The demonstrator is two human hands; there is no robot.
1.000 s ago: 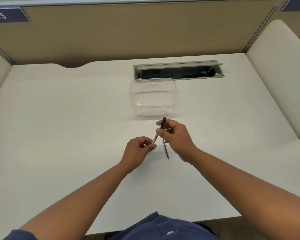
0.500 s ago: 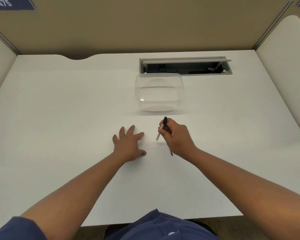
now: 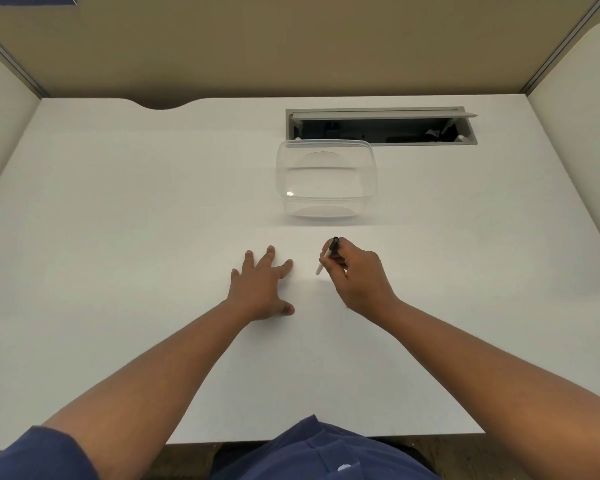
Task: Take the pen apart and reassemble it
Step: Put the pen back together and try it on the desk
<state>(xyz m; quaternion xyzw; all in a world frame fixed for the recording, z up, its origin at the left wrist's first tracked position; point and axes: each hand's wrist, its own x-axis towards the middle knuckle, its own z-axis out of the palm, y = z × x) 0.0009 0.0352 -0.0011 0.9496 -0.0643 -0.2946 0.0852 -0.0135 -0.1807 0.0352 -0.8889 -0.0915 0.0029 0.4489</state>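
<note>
Right hand pinches the pen barrel between thumb and curled fingers; left hand lies flat on the table, fingers spread, holding nothing.

Change: a second ago both hands were on the pen, left hand gripping its lower end. Left has since let go and dropped palm-down at 9 o'clock of the right hand. A thin dark part that lay on the table by the right hand is now hidden behind that hand; can't tell where it sits. My read: one part is off and set down, so disassembly is partway; the left-hand piece may be under the palm, not visible.

Pen: slim white barrel with black top end, tilted, top toward 1 o'clock, lower tip toward 7 o'clock, close to the table; contact unclear. It's at 6 o'clock of the clear plastic container, apart from it.
</note>
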